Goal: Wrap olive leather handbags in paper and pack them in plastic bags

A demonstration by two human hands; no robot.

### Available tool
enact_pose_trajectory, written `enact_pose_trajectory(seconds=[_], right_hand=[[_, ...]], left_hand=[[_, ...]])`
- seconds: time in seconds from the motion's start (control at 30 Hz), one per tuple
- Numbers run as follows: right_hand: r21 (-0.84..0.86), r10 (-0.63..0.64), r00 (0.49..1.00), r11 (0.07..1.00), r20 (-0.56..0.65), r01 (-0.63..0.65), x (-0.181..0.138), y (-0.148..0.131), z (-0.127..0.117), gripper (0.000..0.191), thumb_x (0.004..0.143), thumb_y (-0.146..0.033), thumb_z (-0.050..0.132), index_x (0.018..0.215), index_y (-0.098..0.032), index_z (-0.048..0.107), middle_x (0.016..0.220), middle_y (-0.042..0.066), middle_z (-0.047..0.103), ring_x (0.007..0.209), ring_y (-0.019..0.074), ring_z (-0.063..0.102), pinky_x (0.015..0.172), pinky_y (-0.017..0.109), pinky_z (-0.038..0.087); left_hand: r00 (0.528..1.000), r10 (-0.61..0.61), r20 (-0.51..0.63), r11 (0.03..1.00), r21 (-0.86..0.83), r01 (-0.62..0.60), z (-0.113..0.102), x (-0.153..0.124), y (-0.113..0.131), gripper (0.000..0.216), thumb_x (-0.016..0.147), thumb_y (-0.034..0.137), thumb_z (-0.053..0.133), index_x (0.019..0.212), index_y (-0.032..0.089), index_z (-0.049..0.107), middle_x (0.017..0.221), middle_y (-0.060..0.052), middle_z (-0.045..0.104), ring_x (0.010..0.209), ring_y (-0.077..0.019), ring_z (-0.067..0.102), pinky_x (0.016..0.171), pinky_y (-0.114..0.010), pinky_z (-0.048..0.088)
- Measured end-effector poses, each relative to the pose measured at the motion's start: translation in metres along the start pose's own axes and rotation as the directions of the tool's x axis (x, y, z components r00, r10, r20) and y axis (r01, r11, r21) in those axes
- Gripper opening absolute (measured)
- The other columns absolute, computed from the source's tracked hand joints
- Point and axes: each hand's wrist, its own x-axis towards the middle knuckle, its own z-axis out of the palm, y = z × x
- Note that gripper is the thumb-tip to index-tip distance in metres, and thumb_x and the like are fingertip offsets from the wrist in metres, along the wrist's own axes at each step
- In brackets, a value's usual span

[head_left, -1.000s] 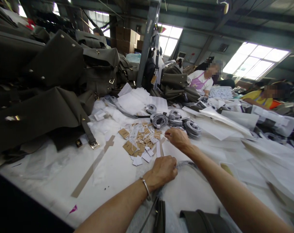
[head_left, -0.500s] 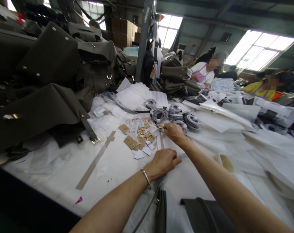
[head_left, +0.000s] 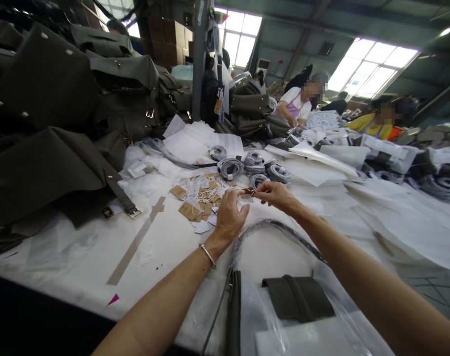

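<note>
"At the centre of the dial, where both hands meet above the tabletop (head_left: 173,247), what is the state of each?"

"My right hand (head_left: 275,194) is narrow: thumb and fingers pinch the right end of a brown tag (head_left: 249,192). My left hand (head_left: 230,212) has its fingertips at the tag's left end, thumb lower and apart from them. I cannot tell whether it grips or only steadies."

"State what has just changed."

"Half a second ago my left hand was curled lower down, at six o'clock, and my right hand was reaching to the edge of the tag pile (head_left: 190,211) alone. The left has since come up beside the right. The bag handle (head_left: 269,223), in clear wrap, now shows as a full arch at five o'clock."

"What does that mean for the work?"

"By my judgement, the work has passed from one-handed picking to two-handed handling of a single tag."

"Locate the surrounding items."

"Tag pile: nine o'clock, just beside my left hand, strings loose across it. Coiled straps (head_left: 230,169): eleven to twelve o'clock. Brown strip (head_left: 136,242): eight o'clock, lying flat. Dark flap (head_left: 299,298): five o'clock, below the handle. White sheets (head_left: 403,222): three o'clock, beyond my right forearm."
</note>
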Motion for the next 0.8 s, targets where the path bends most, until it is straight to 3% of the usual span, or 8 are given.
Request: enact_pose_trajectory(seconds=[0.07,0.13,0.23,0.33,0.5,0.6,0.67,0.8], right_hand=[[0.311,-0.005,0.998,0.950,0.061,-0.014,-0.010,-0.004,0.000,0.028,0.071,-0.043,0.073,0.075,-0.017,0.063,0.060,-0.001,0.062,0.056,0.0136,0.060,0.047,0.022,0.042],[0.490,-0.035,0.991,0.871,0.128,-0.033,-0.019,-0.009,0.000,0.035,0.066,-0.046,0.078,0.074,-0.016,0.062,0.060,-0.001,0.061,0.055,0.0124,0.058,0.048,0.022,0.042],[0.600,-0.048,0.982,0.797,0.182,-0.072,-0.030,-0.014,0.000,0.037,0.065,-0.047,0.081,0.073,-0.015,0.063,0.057,-0.003,0.059,0.051,0.0093,0.053,0.049,0.022,0.040],[0.717,-0.010,0.985,0.686,0.175,-0.120,-0.038,-0.017,-0.002,0.033,0.064,-0.041,0.083,0.072,-0.016,0.063,0.056,-0.004,0.058,0.050,0.0079,0.049,0.049,0.021,0.038],[0.888,0.119,0.974,0.402,0.191,-0.223,-0.043,-0.020,-0.006,0.030,0.060,-0.030,0.084,0.075,-0.019,0.061,0.082,0.000,0.069,0.057,0.0071,0.055,0.050,0.019,0.041],[0.925,0.152,0.961,0.270,0.232,-0.266,-0.044,-0.019,-0.009,0.033,0.059,-0.029,0.084,0.073,-0.019,0.056,0.070,-0.003,0.064,0.053,0.0058,0.050,0.048,0.017,0.040],[0.907,0.125,0.957,0.305,0.263,-0.289,-0.045,-0.016,-0.010,0.035,0.060,-0.032,0.084,0.072,-0.019,0.054,0.059,-0.006,0.055,0.047,0.0049,0.045,0.044,0.016,0.036],[0.723,0.063,0.954,0.638,0.294,-0.265,-0.052,-0.004,-0.011,0.038,0.063,-0.042,0.084,0.075,-0.018,0.057,0.053,-0.007,0.050,0.043,0.0052,0.041,0.039,0.017,0.032]], left_hand=[[0.996,0.046,-0.082,0.996,-0.070,-0.052,-0.005,0.001,0.000,0.051,0.083,0.019,0.060,0.132,0.021,0.047,0.141,-0.010,0.049,0.133,-0.0230,0.043,0.111,-0.037,0.035],[0.998,0.041,-0.056,0.978,-0.200,-0.051,-0.007,0.002,-0.001,0.053,0.083,0.022,0.063,0.133,0.021,0.047,0.141,-0.009,0.050,0.133,-0.0237,0.043,0.113,-0.038,0.033],[0.993,-0.044,0.109,0.880,-0.466,0.090,-0.007,0.003,-0.005,0.029,0.086,0.032,0.061,0.112,0.019,0.061,0.108,-0.005,0.067,0.102,-0.0204,0.061,0.095,-0.034,0.046],[0.977,-0.063,0.206,0.793,-0.584,0.174,-0.004,0.004,-0.008,0.023,0.086,0.039,0.058,0.089,0.016,0.063,0.076,0.000,0.063,0.071,-0.0138,0.058,0.069,-0.026,0.047],[0.964,-0.071,0.256,0.714,-0.662,0.228,0.001,0.005,-0.011,0.027,0.081,0.039,0.063,0.093,0.015,0.062,0.071,0.002,0.061,0.061,-0.0103,0.055,0.060,-0.022,0.044],[0.961,-0.087,0.261,0.686,-0.685,0.248,0.004,0.006,-0.015,0.032,0.077,0.041,0.068,0.094,0.015,0.062,0.075,0.000,0.064,0.064,-0.0112,0.058,0.062,-0.023,0.046],[0.965,-0.099,0.242,0.678,-0.693,0.244,0.004,0.008,-0.019,0.032,0.074,0.041,0.071,0.090,0.015,0.063,0.077,-0.001,0.066,0.069,-0.0125,0.060,0.066,-0.024,0.047],[0.972,-0.107,0.208,0.667,-0.711,0.226,-0.002,0.011,-0.019,0.029,0.075,0.040,0.071,0.087,0.015,0.063,0.081,-0.002,0.068,0.076,-0.0149,0.062,0.074,-0.027,0.049]])
